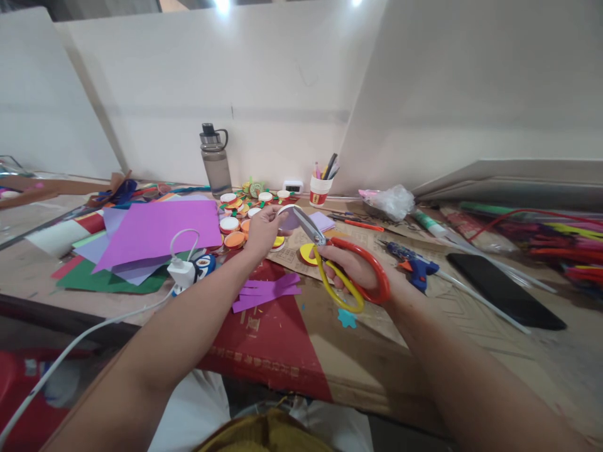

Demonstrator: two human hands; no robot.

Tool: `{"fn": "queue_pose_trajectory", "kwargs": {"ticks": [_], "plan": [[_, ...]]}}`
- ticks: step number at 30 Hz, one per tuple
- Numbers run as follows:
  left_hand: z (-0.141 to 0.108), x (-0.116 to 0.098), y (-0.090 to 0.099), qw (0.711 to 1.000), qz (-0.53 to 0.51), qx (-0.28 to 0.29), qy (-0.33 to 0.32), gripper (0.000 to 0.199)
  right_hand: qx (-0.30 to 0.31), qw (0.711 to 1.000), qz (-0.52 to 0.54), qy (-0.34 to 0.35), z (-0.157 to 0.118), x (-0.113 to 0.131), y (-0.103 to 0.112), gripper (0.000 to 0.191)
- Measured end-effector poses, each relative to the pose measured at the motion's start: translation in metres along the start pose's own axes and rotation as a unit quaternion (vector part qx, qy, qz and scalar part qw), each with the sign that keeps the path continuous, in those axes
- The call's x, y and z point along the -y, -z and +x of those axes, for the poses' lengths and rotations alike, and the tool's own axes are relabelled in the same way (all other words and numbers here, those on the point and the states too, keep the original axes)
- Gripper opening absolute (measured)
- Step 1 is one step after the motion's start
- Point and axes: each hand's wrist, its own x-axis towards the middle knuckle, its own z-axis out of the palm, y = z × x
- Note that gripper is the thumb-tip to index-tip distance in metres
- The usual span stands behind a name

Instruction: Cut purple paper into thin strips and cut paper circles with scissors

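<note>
My left hand pinches a small round piece, purple with a white edge, held up over the middle of the table. My right hand is wrapped round the scissors, which have one red and one yellow handle loop. The scissor blades point up and left, with their tips at the round piece; whether they touch it I cannot tell. Below my hands lie purple paper strips and a blue-green paper flower. A yellow disc is just left of my right hand.
Coloured paper sheets, a white charger and its cable lie left. Several round lids, a water bottle and a paper cup of pens stand behind. Right are a blue glue gun and a black phone.
</note>
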Motion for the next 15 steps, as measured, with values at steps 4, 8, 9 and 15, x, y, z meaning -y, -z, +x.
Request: {"fn": "queue_pose_trajectory", "kwargs": {"ticks": [4,8,9,15], "plan": [[0.0,0.002,0.001,1.0,0.003,0.008,-0.009,0.023,-0.002,1.0,0.003,0.015,0.005,-0.009,0.003,0.017],[0.0,0.001,0.0,1.0,0.013,0.012,-0.012,0.022,-0.003,1.0,0.003,0.015,0.007,-0.012,0.004,0.019],[0.0,0.0,0.0,1.0,0.018,0.013,-0.011,0.022,-0.003,1.0,0.002,0.014,0.007,-0.011,0.004,0.019],[-0.001,-0.005,0.001,0.998,0.048,0.02,-0.022,0.018,-0.009,1.0,-0.01,0.012,0.002,-0.004,0.002,0.021]]}}
